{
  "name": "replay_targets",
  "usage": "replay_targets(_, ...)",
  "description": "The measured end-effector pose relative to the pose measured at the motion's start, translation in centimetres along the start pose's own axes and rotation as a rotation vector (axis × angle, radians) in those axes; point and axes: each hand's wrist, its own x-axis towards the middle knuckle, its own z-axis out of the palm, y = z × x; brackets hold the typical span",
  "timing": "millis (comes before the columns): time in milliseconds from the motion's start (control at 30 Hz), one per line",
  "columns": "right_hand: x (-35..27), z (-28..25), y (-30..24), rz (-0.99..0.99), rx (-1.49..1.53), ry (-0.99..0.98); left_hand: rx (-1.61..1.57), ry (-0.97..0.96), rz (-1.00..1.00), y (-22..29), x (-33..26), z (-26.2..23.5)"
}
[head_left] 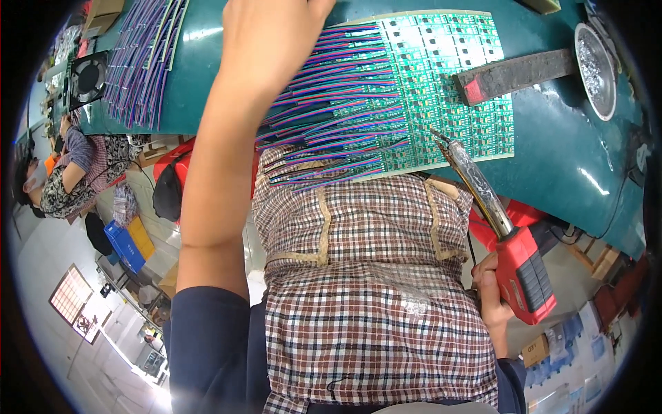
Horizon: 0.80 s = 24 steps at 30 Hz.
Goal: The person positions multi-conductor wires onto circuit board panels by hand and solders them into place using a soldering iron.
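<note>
A green circuit board panel (441,83) lies on the teal table, with rows of small chips and parts. Red, blue and dark wires (345,103) run in a dense comb along its left half, their loose ends pointing left. My right hand (491,293) is closed round the red and black handle of a soldering iron (527,276). The iron's thin tip points up and left at the lower middle of the panel; I cannot tell whether it touches. My left hand (276,34) reaches over the wires to the top edge, where its fingers are cut off from view.
A dark bar (514,76) with a red patch lies across the panel's right side, beside a metal bowl (596,69) of silvery bits. More wired boards (145,62) and a black fan (88,79) are at far left, near a seated person (76,165). A checked apron covers my lap.
</note>
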Motion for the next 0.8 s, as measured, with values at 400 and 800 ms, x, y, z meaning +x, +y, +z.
replay_targets(400,0.0,0.6,-0.3,0.048,0.020,0.059,-0.319,-0.173,-0.204,5.2,2.7,-5.1)
replay_targets(800,-0.3,-0.3,-0.3,0.038,-0.020,-0.036,-0.506,-0.480,-0.220,9.9,-8.3,-6.0)
